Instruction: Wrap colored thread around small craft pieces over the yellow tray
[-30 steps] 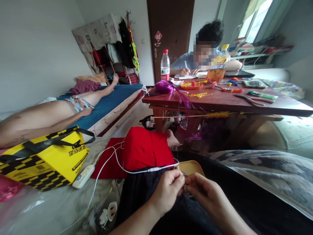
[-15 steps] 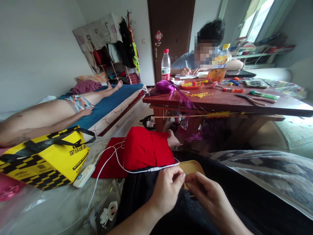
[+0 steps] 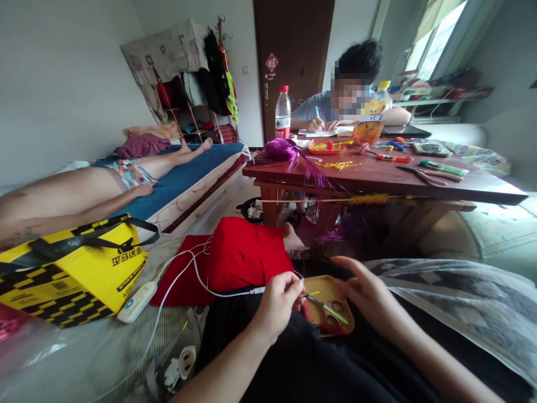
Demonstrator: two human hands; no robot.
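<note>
My left hand (image 3: 282, 299) is closed in a pinch over the left edge of a yellow tray (image 3: 350, 323). What its fingertips hold is too small to make out; a faint thin strand seems to rise from them. My right hand (image 3: 367, 294) is open at the tray's right side, its fingers stretched out and apart from the left hand. In the tray lie scissors (image 3: 337, 307), a slim lime-green piece (image 3: 335, 314) and a red-handled tool (image 3: 327, 329), partly covered by other items.
On the red-brown table (image 3: 474, 187) ahead are purple strands (image 3: 283, 151), yellow pieces (image 3: 339, 165), pliers (image 3: 422, 175) and bottles. A person writes behind it. To my left are a yellow-black bag (image 3: 79, 274), a white cable (image 3: 157, 319) and a bed with a person lying on it.
My hands, which met at the fingertips, are now apart. The right hand has opened and moved right and up; the left stays pinched. More of the tray shows, and the view has shifted slightly.
</note>
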